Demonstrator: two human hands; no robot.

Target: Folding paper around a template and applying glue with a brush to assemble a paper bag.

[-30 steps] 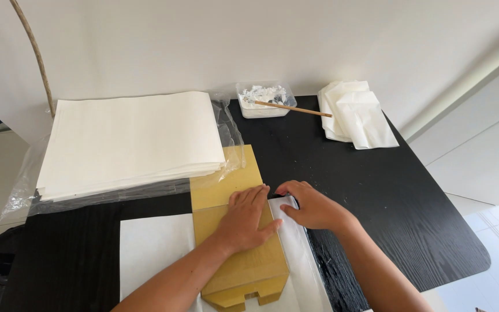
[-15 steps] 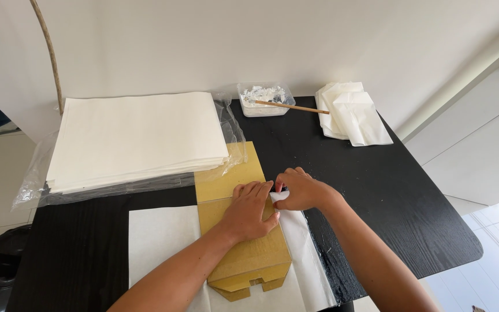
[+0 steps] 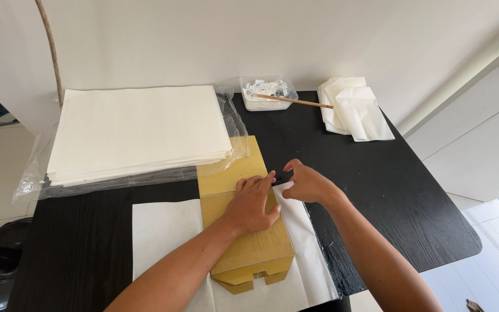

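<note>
My left hand [image 3: 252, 203] lies flat on the board [image 3: 244, 216]; my right hand [image 3: 305, 184] pinches the paper [image 3: 301, 231] edge, which may crease or tear if the board slips.

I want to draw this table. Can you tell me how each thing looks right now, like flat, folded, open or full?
Yellow block: lying flat on the white sheet, pressed by the left hand.
White sheet: spread flat; right hand pinches its upper edge.
Paper stack: neat, on opened clear plastic wrap.
Plastic tub: open, white stuff inside.
Stick: resting across the tub.
Folded white papers: piled loosely.
</note>
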